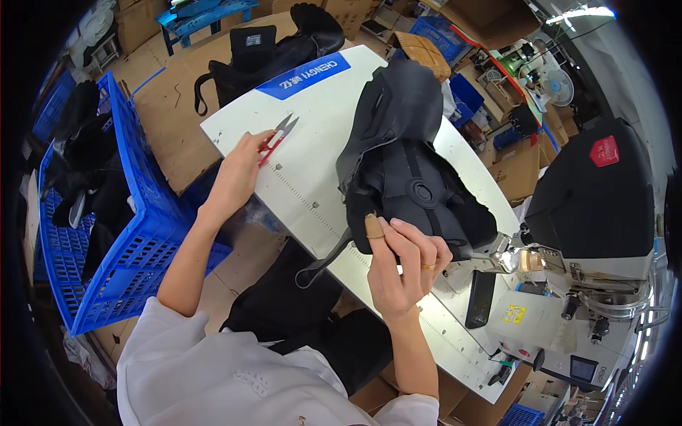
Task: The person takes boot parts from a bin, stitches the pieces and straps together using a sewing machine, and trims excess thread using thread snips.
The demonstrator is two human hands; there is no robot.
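Observation:
My left hand (241, 167) is closed on a pair of red-handled scissors (285, 128) over the left side of the white table. Their two grey blades stand apart and point away from me. A black padded fabric piece (398, 153), shaped like a boot upper, lies across the middle of the table, with a round raised part on it and a thin looped strap (323, 266) hanging toward me. At its near edge my right hand (405, 259) grips the fabric, fingers bent. A tan cover sits on one fingertip, and a ring is on another finger. The thumb is mostly hidden.
A sewing machine (593, 192) stands at the right end of the white table (302, 195), close to the black piece. On the left is a blue plastic crate (153, 234) holding black items. More black pieces (284, 60) lie on cardboard beyond the table. A dark phone-like slab (481, 299) rests near the machine.

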